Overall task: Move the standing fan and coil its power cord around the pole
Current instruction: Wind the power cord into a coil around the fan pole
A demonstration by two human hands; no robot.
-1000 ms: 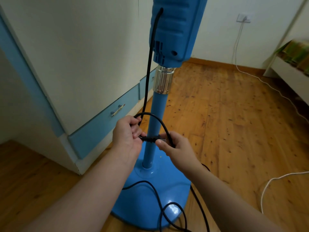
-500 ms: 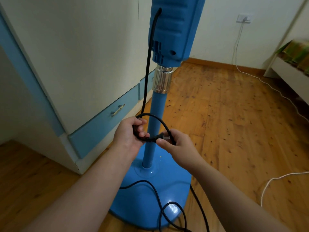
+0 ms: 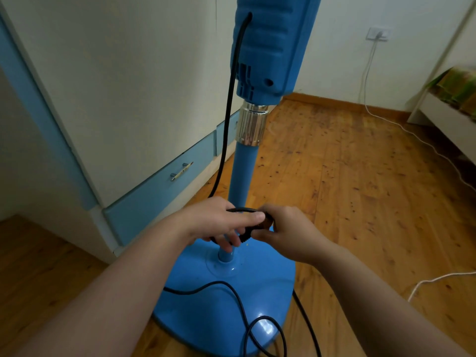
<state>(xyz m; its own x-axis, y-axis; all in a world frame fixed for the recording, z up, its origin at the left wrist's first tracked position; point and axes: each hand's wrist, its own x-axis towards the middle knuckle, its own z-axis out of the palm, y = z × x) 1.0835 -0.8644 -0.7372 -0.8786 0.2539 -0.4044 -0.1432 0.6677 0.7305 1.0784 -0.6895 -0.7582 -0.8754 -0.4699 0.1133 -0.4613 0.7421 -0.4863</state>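
Note:
A blue standing fan stands before me, its pole [image 3: 242,173] rising from a round blue base [image 3: 268,287] to the blue housing [image 3: 273,45] above a chrome collar [image 3: 251,126]. The black power cord [image 3: 226,119] hangs from the housing down the pole's left side. My left hand [image 3: 219,222] reaches across the front of the pole and holds the cord loop there. My right hand [image 3: 286,230] pinches the plug end [image 3: 266,224] just right of the pole. Slack cord [image 3: 242,305] loops over the base.
A white wardrobe with blue drawers [image 3: 159,186] stands close on the left. A white cable [image 3: 412,135] runs from a wall socket [image 3: 377,34] across the wooden floor at right. A white bed frame [image 3: 448,119] sits at far right.
Both hands have dropped lower on the pole. My left hand has reached across the front of the pole toward the right hand, and the cord loop has tightened.

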